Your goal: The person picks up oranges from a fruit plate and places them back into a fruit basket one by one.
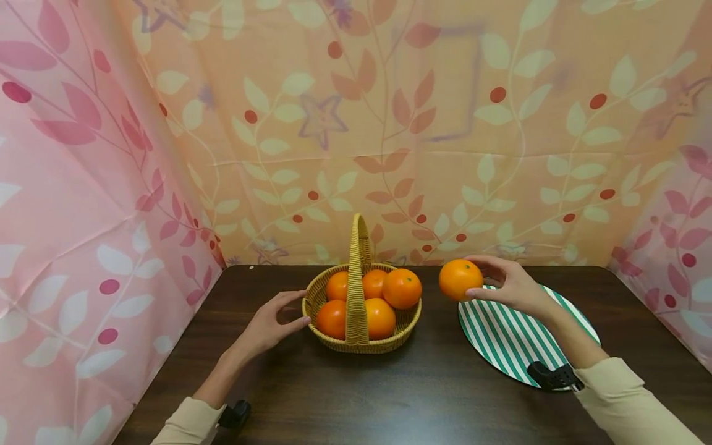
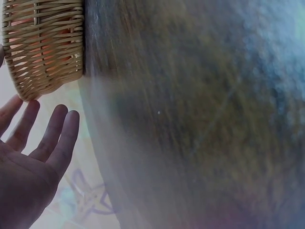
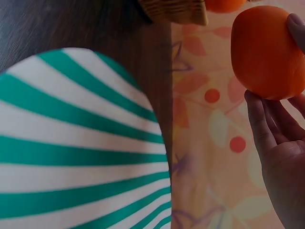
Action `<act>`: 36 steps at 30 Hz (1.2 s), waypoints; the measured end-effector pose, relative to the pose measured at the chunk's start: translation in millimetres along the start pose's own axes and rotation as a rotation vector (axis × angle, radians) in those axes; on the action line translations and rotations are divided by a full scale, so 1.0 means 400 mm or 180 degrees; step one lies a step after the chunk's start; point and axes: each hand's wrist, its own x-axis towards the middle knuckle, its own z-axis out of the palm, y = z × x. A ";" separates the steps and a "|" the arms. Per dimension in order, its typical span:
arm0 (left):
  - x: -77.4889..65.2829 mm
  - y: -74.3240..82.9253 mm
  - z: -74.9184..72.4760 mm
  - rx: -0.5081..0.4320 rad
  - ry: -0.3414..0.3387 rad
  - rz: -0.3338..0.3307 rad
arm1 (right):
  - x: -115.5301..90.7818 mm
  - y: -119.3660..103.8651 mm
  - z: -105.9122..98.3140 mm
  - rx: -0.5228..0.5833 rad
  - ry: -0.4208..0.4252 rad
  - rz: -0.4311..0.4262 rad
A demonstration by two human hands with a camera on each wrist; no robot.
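Note:
My right hand (image 1: 508, 285) pinches an orange (image 1: 460, 280) between thumb and fingertips, raised above the left rim of a green-and-white striped round mat (image 1: 500, 334). In the right wrist view the same orange (image 3: 267, 52) sits between the thumb and the fingers. Left of it stands a yellow wicker basket (image 1: 361, 347) with an upright handle, holding several oranges (image 1: 402, 288). At the basket's left rim, my left hand (image 1: 272, 321) touches the wicker with thumb and fingertips, its fingers spread. The left wrist view shows these fingers close by the woven side (image 2: 45, 47).
Everything stands on a dark wooden table (image 1: 356, 402). A patterned cloth (image 1: 389, 123) hangs right behind its back edge, and pink cloth (image 1: 83, 216) hangs on the left. Black wrist straps (image 1: 550, 375) are on both forearms.

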 end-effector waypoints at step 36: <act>0.000 -0.010 -0.001 0.0055 -0.0009 0.0027 | 0.115 -0.138 0.210 0.0526 -0.0534 -0.0524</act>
